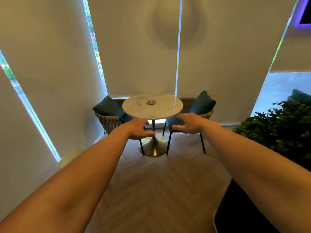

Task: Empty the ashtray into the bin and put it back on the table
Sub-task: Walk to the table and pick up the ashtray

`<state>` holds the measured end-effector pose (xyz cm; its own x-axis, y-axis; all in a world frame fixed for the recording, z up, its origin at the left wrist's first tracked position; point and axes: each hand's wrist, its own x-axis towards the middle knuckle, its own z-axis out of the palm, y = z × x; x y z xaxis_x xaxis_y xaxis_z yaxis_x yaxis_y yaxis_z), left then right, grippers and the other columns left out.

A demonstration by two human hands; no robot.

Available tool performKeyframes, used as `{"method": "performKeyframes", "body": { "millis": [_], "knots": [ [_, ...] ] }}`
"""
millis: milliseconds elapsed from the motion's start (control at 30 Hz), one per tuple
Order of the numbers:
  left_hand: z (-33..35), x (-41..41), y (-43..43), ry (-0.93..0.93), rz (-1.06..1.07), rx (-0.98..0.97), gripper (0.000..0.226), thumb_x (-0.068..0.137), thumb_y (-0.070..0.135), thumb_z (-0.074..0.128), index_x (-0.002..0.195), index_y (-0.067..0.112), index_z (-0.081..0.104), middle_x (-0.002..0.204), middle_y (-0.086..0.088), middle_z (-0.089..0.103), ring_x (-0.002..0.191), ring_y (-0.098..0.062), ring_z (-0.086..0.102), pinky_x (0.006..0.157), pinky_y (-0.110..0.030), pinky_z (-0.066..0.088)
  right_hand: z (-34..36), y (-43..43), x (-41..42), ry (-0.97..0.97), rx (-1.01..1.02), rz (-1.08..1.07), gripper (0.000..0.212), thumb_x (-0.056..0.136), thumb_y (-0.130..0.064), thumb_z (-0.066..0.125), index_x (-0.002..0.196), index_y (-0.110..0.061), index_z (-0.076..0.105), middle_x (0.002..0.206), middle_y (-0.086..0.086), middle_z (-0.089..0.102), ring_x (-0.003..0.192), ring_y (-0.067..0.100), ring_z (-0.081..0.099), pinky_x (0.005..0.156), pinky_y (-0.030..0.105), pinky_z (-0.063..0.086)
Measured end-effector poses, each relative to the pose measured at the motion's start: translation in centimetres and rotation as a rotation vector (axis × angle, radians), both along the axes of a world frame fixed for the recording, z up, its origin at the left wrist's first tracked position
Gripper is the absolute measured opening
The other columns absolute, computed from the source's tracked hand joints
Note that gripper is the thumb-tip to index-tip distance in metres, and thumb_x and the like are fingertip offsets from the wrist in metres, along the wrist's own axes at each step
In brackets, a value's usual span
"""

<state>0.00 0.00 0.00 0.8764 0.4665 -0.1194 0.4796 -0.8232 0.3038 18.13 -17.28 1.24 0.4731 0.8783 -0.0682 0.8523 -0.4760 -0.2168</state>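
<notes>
Hands (pixel 139 129) (pixel 188 123) empty, ashtray (pixel 151 102) on table (pixel 168 106)

A metal ashtray (pixel 151 102) is sitting near the centre of a round marble table (pixel 165 108). The left hand (pixel 139 129) and right hand (pixel 189 123) are reaching toward 12 o'clock, fingers spread, holding nothing. Woven chairs are flanking the table at 9 (pixel 109 118) and 3 o'clock (pixel 204 115).

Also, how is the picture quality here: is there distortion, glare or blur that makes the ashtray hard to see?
Head view: strong wide-angle distortion bends the blinds outward; bright daylight leaks through the gaps between them; a glare streak crosses the table; a soft round shadow sits on the blind above. The ashtray is small and slightly soft, its contents unreadable. Left hand and right hand look sharp.
</notes>
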Motion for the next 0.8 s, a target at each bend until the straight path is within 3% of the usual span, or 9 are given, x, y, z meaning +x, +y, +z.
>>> {"method": "performKeyframes", "body": {
  "millis": [100,267,467,800],
  "knots": [
    [-1.5,0.0,0.2,0.031,-0.01,0.008,0.078,0.085,0.066,0.056,0.141,0.014,0.045,0.14,-0.011,0.054,0.113,-0.024,0.056,0.096,-0.039,0.048,-1.4,0.4,-0.4,0.006,-0.025,-0.002,0.071,0.09,-0.06,0.052,0.137,-0.007,0.045,0.137,0.017,0.055,0.122,0.034,0.053,0.102,0.049,0.045],
    [-4.3,-0.2,0.0,0.056,-0.003,-0.007,0.079,0.087,0.064,0.057,0.147,0.015,0.04,0.149,-0.01,0.047,0.132,-0.029,0.048,0.106,-0.042,0.042,-5.1,1.0,-0.1,0.069,-0.061,-0.022,0.084,0.086,-0.066,0.052,0.149,-0.014,0.033,0.152,0.012,0.041,0.134,0.031,0.044,0.106,0.043,0.04],
    [-7.4,1.0,1.6,0.076,0.039,-0.038,0.078,0.085,0.063,0.06,0.145,0.017,0.042,0.149,-0.011,0.046,0.132,-0.029,0.048,0.108,-0.045,0.043,-9.0,2.7,1.3,0.1,-0.075,-0.019,0.084,0.083,-0.068,0.054,0.148,-0.02,0.034,0.153,0.009,0.041,0.135,0.03,0.044,0.107,0.045,0.041],
    [-11.3,8.8,5.9,0.116,0.054,-0.062,0.073,0.088,0.06,0.058,0.143,0.014,0.043,0.147,-0.012,0.049,0.13,-0.029,0.051,0.103,-0.04,0.043,-13.0,7.7,8.6,0.181,-0.088,0.007,0.081,0.087,-0.06,0.057,0.148,-0.013,0.034,0.153,0.011,0.039,0.139,0.03,0.039,0.111,0.044,0.037]
  ]
}}
